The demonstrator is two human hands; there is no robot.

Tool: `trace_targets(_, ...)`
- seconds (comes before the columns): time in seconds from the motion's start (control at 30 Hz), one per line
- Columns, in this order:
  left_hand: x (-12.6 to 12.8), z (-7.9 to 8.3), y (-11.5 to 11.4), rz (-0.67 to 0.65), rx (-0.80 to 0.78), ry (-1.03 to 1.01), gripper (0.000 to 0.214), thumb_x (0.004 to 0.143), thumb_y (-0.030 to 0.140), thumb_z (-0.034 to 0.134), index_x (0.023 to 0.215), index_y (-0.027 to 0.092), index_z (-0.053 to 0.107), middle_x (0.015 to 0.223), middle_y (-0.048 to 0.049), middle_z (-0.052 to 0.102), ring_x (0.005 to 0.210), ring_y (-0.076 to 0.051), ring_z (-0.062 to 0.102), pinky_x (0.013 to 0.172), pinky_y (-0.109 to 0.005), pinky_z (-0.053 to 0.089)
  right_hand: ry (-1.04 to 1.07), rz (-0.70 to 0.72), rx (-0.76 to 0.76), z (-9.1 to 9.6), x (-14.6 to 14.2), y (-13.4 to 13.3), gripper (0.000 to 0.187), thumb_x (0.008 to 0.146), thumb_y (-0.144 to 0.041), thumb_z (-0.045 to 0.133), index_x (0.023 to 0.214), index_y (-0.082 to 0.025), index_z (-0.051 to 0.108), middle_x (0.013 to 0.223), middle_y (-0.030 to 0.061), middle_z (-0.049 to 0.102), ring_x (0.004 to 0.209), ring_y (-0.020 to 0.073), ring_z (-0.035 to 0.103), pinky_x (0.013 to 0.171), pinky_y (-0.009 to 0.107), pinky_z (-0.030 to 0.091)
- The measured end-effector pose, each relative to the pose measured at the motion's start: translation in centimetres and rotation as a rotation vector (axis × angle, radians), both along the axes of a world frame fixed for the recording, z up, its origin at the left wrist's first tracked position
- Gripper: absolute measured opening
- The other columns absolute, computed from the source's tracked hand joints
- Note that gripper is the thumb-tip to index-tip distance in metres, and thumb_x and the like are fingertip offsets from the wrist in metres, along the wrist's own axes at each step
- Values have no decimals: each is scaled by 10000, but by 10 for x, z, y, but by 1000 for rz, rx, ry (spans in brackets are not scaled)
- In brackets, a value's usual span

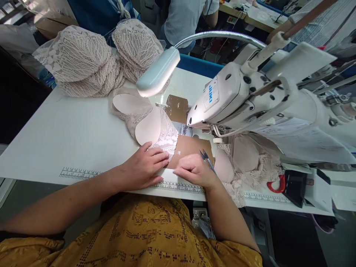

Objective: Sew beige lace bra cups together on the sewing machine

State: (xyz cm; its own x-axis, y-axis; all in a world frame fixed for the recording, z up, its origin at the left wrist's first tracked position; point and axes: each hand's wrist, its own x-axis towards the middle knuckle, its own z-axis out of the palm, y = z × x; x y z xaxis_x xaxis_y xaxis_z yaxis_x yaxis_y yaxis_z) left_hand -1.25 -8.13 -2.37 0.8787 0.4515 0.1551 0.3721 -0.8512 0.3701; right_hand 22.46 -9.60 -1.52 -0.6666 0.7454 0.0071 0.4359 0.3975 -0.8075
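My left hand (146,167) lies flat with fingers stretched out, pressing on the edge of a beige lace bra piece (155,128) with padded cups. My right hand (194,172) is curled closed beside it, holding small thread snips (207,159) whose blades point away from me. Both hands rest near the front edge of the white sewing table (69,137), on a brown cardboard patch (189,148) just in front of the sewing machine head (222,100).
A pile of lace bras (91,59) sits at the back left. A gooseneck lamp (158,72) hangs over the work. More lace pieces (244,159) lie right of the machine, with a red-handled tool (276,183). Another person (186,18) stands behind the table.
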Motion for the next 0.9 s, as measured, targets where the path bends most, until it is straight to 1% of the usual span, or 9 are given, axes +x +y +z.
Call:
trace_targets(0.1,-5,11,-3,-118,-121,-6,330,901,362,580,1168,178,638,1260,-102,645,1142,-285,552,1026,-471,348,-100,-240,136,-4,1,0,297,937,-297,515,679,-192,618,654,-7,622,614,120,545,610,249,379)
trace_targets(0.23,-13,31,-7,-231,-304,-12,309,909,337,587,1184,204,636,1227,-96,661,1126,-251,579,1000,-397,436,-100,-519,194,-5,4,3,222,908,-250,533,719,-197,636,667,-12,632,630,128,559,610,242,383)
trace_targets(0.3,-17,39,-3,-191,-338,-68,321,922,296,573,1221,193,624,1242,-106,651,1140,-231,585,976,-356,477,-88,-612,215,-4,8,5,190,897,-245,531,751,-201,645,678,-13,640,630,131,564,604,241,387)
trace_targets(0.4,-22,46,13,-35,-294,-175,338,926,269,574,1247,173,620,1236,-113,655,1145,-219,593,979,-350,498,-141,-689,228,3,13,4,169,895,-256,511,838,-214,664,681,-14,651,621,144,568,597,248,390)
trace_targets(0.5,-19,49,37,106,-232,-229,357,912,320,590,1235,175,636,1258,-111,646,1178,-241,577,999,-386,493,-302,-682,229,20,20,-3,181,901,-253,494,903,-230,673,718,-4,678,662,167,593,590,257,378)
trace_targets(0.6,-7,49,63,233,-285,-161,443,878,392,590,1262,174,623,1366,-120,566,1216,-288,541,848,-361,554,-502,-588,227,38,27,-18,173,911,-251,498,896,-230,669,794,16,698,721,185,614,590,265,363)
trace_targets(0.67,6,46,79,275,-343,-100,537,848,432,591,1311,160,585,1421,-134,513,1204,-306,541,774,-338,556,-642,-570,246,43,31,-29,153,913,-263,520,903,-215,665,846,42,699,757,200,621,597,276,363)
trace_targets(0.8,31,34,103,256,-446,-14,724,777,451,626,1403,115,486,1398,-166,535,1069,-279,614,861,-369,512,-929,-567,259,31,38,-46,143,881,-238,582,973,-165,664,925,111,682,831,249,623,630,306,389)
trace_targets(0.9,41,26,111,287,-531,26,717,736,418,655,1376,125,517,1233,-124,659,1002,-263,642,851,-341,497,-1023,-552,261,14,40,-53,292,873,-127,529,1145,-115,635,1007,144,672,886,265,625,700,331,434)
